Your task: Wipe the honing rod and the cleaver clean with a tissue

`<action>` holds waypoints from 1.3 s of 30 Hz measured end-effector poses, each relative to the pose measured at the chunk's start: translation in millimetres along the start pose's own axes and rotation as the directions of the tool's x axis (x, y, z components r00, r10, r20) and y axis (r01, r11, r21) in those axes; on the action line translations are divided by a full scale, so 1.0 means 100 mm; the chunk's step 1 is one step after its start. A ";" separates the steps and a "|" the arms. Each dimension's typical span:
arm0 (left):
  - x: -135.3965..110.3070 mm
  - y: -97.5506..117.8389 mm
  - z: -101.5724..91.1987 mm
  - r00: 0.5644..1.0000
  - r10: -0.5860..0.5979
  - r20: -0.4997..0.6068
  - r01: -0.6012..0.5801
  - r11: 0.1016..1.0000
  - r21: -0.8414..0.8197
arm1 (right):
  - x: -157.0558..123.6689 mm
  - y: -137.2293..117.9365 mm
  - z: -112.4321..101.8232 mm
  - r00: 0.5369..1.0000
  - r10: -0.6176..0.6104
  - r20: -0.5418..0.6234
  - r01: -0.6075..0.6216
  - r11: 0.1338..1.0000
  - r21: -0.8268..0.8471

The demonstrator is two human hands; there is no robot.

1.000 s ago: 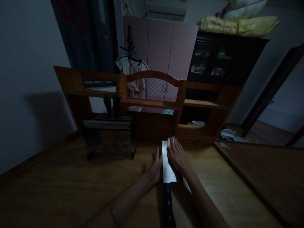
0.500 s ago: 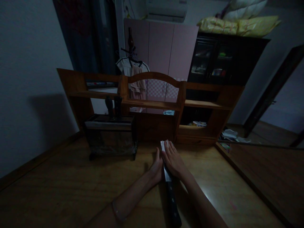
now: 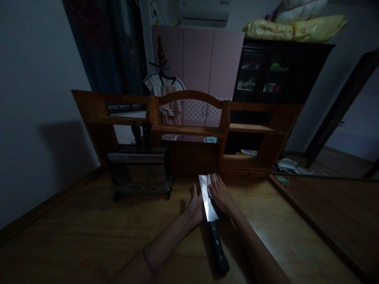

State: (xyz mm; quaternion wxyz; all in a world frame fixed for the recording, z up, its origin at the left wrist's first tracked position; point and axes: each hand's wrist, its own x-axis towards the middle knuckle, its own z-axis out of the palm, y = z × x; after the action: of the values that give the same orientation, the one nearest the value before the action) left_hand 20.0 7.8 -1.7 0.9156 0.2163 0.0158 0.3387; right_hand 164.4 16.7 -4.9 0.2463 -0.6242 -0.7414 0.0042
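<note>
A kitchen knife [image 3: 207, 203] lies between my hands, its broad shiny blade pointing away and its black riveted handle [image 3: 218, 248] toward me. My left hand [image 3: 195, 207] supports the blade from the left, thumb raised, other fingers mostly hidden behind it. My right hand [image 3: 221, 194] presses from the right, fingers stretched forward and close together. Beside the broad blade, under my right hand, are a narrow bright strip [image 3: 209, 180] and a dark piece [image 3: 213, 205]; whether these belong to a second knife I cannot make out.
A knife block [image 3: 142, 173] with two dark handles [image 3: 141, 134] stands on the wooden tabletop [image 3: 154, 228] at left. A wooden shelf unit [image 3: 189, 130] runs along the back. A raised wooden edge [image 3: 308, 225] borders the right side. The room is dim.
The knife has turned so that its broad blade face now shows, and the handle has shifted slightly right. My right hand has moved a little right, away from the blade's left edge.
</note>
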 end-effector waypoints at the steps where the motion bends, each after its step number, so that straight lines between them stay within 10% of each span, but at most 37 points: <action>1: 0.01 -0.01 -0.02 1.000 0.003 -0.002 -0.003 1.000 0.003 | 0.00 0.02 0.01 1.000 0.009 -0.014 -0.009 1.000 -0.003; 14: 0.06 -0.02 -0.12 0.994 0.046 -0.100 -0.048 0.999 -0.017 | -0.10 -0.47 -0.14 0.949 -0.286 0.131 0.277 0.958 0.077; 27: -0.06 -0.02 0.25 0.999 0.028 -0.040 -0.027 0.999 0.030 | -0.05 -0.07 -0.24 0.997 -0.053 -0.058 0.046 0.993 -0.112; 39: -0.04 -0.03 0.16 0.997 -0.051 -0.050 0.053 0.998 0.034 | -0.12 -0.42 -0.33 0.959 -0.283 0.031 0.284 0.958 -0.046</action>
State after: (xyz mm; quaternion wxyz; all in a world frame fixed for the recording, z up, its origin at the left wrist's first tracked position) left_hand 21.6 -3.3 11.3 0.9194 0.2238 0.0500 0.3196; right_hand 138.9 -13.1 32.8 0.2196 -0.5175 -0.8259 -0.0420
